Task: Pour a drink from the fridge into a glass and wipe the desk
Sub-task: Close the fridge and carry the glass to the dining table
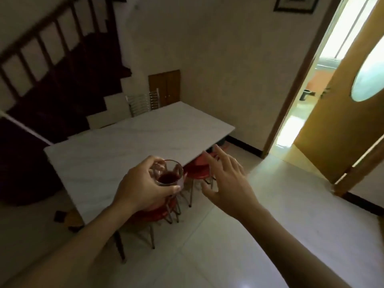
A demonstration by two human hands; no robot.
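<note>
Glass (169,173): clear, short, holding a shallow pool of dark red drink at the bottom. It is being carried in the air, in front of the near edge of the worktop (124,146), not resting on it.

Left hand (143,183): wrapping the glass from the left side, thumb (173,190) across the near wall, fingers curling round the far side. Grip looks firm; glass roughly upright.

Right hand (226,179): holding nothing, fingers spread wide, palm down, hanging just right of the glass over the red stools (197,173) tucked under the worktop. Not touching anything.

Worktop: pale marble slab, long. No cloth or bottle showing anywhere in view; fridge not in view either.

Step in hand, as a judgement: pouring appears done, since the drink is already in the glass; the glass is being brought to the worktop.

Next move calls for: lowering the glass level onto the slab well in from the edge, then easing the left fingers off. After that a cloth is needed for wiping, and none is visible here.

Risk: tilting during set-down would spill red onto pale stone.
</note>
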